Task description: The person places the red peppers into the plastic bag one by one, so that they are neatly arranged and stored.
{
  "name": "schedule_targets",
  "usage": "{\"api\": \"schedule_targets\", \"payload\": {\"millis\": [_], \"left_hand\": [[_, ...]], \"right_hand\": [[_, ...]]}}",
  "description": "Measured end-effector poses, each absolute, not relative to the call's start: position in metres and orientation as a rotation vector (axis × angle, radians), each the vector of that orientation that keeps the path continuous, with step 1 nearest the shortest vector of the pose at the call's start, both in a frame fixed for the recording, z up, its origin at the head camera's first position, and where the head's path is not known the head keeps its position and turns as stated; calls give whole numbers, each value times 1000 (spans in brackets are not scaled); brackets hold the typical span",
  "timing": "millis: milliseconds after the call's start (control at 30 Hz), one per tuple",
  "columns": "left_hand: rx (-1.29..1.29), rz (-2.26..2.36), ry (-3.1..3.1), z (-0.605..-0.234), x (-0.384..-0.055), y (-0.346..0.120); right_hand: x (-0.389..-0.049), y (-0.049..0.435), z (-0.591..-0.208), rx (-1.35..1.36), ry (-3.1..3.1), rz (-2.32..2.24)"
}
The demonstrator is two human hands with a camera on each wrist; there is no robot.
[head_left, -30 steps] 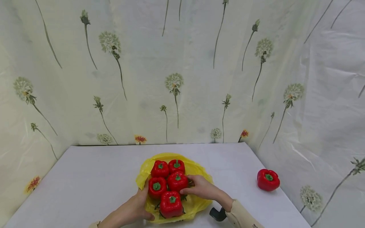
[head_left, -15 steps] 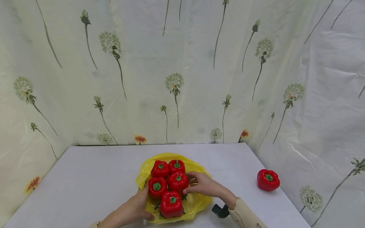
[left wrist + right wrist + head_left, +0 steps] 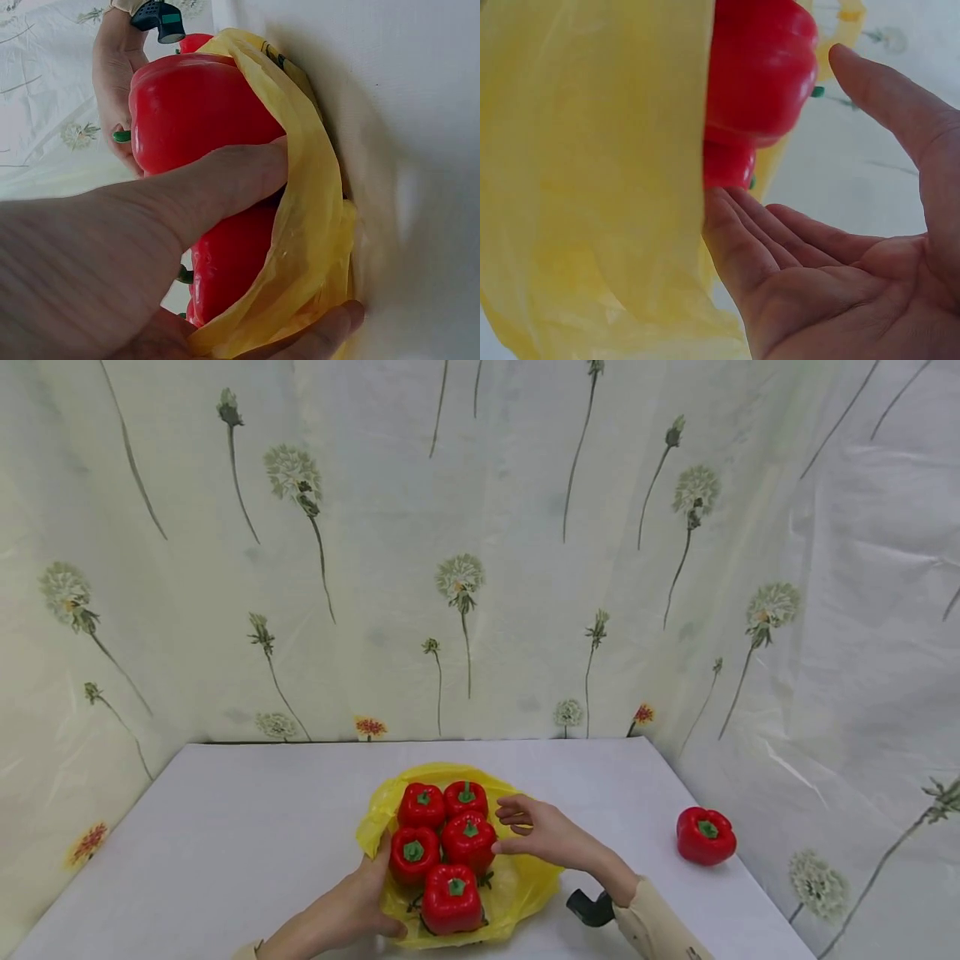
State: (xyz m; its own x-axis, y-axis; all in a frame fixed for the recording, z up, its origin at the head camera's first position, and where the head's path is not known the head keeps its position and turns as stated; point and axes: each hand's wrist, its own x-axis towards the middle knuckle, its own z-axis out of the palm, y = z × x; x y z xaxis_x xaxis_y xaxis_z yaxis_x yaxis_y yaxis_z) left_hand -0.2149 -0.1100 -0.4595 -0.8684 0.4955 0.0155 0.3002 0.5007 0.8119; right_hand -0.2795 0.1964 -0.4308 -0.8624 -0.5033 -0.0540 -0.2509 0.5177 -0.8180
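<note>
Several red bell peppers (image 3: 452, 900) with green stems sit in the spread mouth of a yellow plastic bag (image 3: 517, 902) at the table's front middle. My left hand (image 3: 362, 897) holds the bag's left side; in the left wrist view the bag's edge (image 3: 315, 165) runs between thumb and fingers, the thumb tip hidden behind the plastic beside a red pepper (image 3: 202, 105). My right hand (image 3: 551, 837) hovers over the bag's right side with relaxed fingers and nothing in it. In the right wrist view its fingertips (image 3: 724, 201) are near the bag's rim and a pepper (image 3: 761, 67).
Another red bell pepper (image 3: 706, 837) lies on the white table (image 3: 262, 827) near its right edge. Beneath my right wrist shows a dark wrist camera (image 3: 590, 908). A flowered curtain (image 3: 510, 635) hangs behind the table and along its sides.
My right hand has let go of the middle-right pepper and moved up and right, away from it. The left hand and the bag have stayed in place.
</note>
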Motion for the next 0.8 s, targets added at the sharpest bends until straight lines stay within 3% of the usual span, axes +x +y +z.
{"api": "schedule_targets", "payload": {"millis": [800], "left_hand": [[666,1296,2541,-455,-212,-111]], "right_hand": [[-264,232,-419,-535,2567,-1383]]}}
